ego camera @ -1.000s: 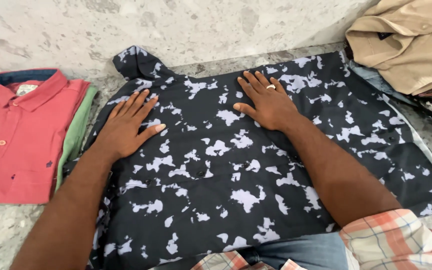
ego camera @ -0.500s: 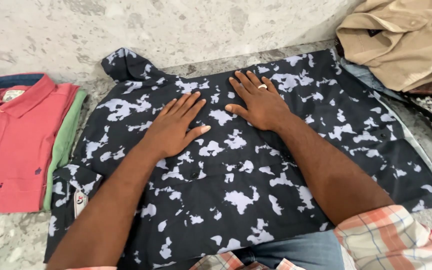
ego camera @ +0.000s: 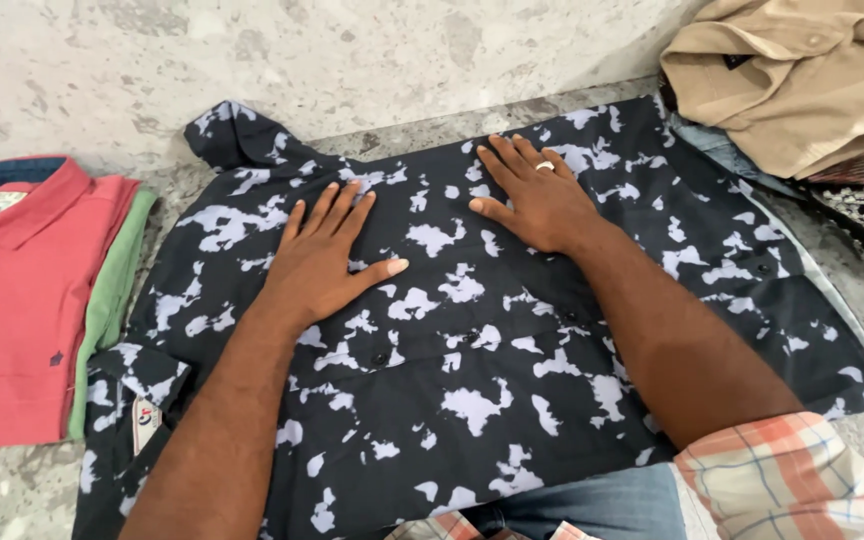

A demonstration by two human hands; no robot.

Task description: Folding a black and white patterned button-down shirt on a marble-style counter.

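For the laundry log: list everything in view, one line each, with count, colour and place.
patterned shirt: one, dark navy with pale blotches, spread flat in the middle
folded shirts: two, red shirt stacked on a green one, at left
tan shirt: one, crumpled, top right
clothes pile: count unclear, dark patterned and pale blue cloth under the tan shirt
speckled surface: one, grey-white, under everything
ring: one, silver, on a right finger
left hand: flat on the patterned shirt
right hand: flat on the patterned shirt
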